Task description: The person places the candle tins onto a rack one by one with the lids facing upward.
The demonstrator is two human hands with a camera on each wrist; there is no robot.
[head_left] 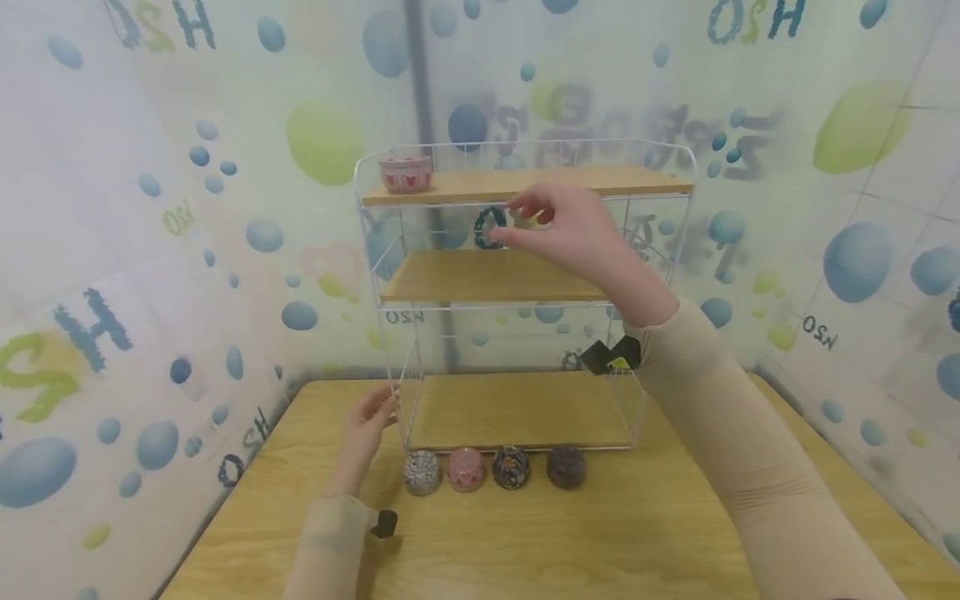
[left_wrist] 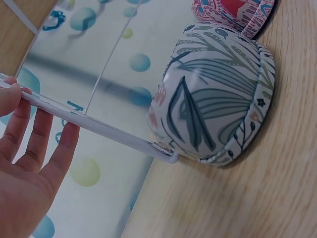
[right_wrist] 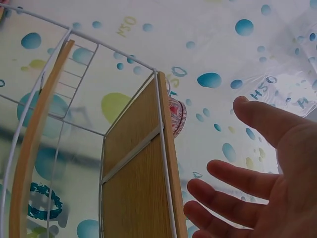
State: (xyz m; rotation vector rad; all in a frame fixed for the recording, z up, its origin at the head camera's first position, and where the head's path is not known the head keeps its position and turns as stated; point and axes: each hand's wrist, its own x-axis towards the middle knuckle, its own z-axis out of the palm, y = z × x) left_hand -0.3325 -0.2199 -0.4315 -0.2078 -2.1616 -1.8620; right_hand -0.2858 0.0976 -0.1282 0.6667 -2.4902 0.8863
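My left hand grips the white wire post at the lower left of a three-tier rack. In the left wrist view, the thumb and fingers of the left hand lie on either side of that post. My right hand is raised in front of the gap below the top shelf; its fingers are spread and hold nothing in the right wrist view. A pink round tin with hearts stands at the left end of the top shelf. A leaf-patterned tin sits on the table beside the rack's front left foot.
Right of the leaf-patterned tin, a pink tin, a dark floral tin and a dark purple tin line up before the bottom shelf. The wooden table meets walls with blue and green spots.
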